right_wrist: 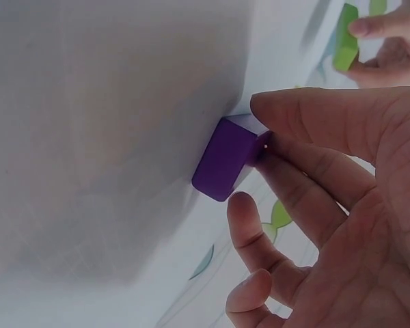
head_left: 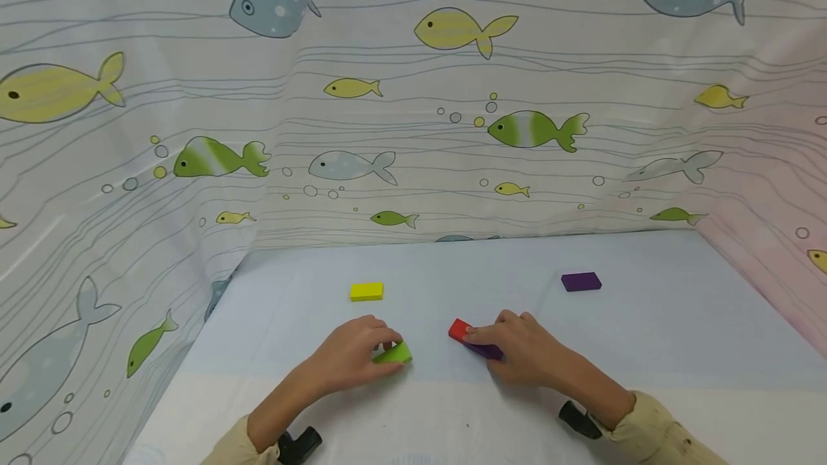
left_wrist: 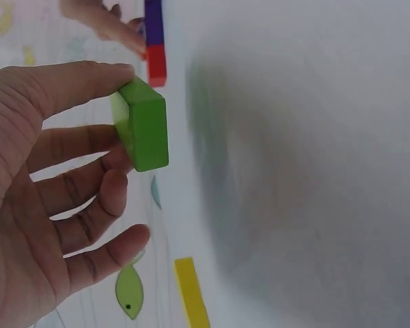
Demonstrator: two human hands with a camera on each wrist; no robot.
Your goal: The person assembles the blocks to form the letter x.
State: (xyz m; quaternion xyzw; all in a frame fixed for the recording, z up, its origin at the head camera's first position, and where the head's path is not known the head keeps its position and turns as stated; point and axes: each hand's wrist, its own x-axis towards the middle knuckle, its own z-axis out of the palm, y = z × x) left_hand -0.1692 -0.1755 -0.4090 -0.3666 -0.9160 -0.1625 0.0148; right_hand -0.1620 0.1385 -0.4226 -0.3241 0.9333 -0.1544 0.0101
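My left hand (head_left: 352, 354) pinches a bright green rectangular block (head_left: 395, 353) between thumb and fingers. In the left wrist view the green block (left_wrist: 149, 130) is held above the white surface, its other fingers loosely bent. To the right, my right hand (head_left: 526, 346) grips a purple block (head_left: 486, 351), thumb on one side and fingers on the other. A red block (head_left: 458, 329) lines up end to end with this purple one, and a fingertip of the right hand rests on it. The right wrist view shows the purple block's near end (right_wrist: 225, 158); the red one is hidden there.
A yellow block (head_left: 367, 293) lies behind the left hand. Another purple block (head_left: 581, 282) lies farther back on the right. The pale tabletop (head_left: 310, 271) meets a fish-printed cloth (head_left: 413, 163) at the back and sides. Black devices (head_left: 579, 420) sit at both wrists.
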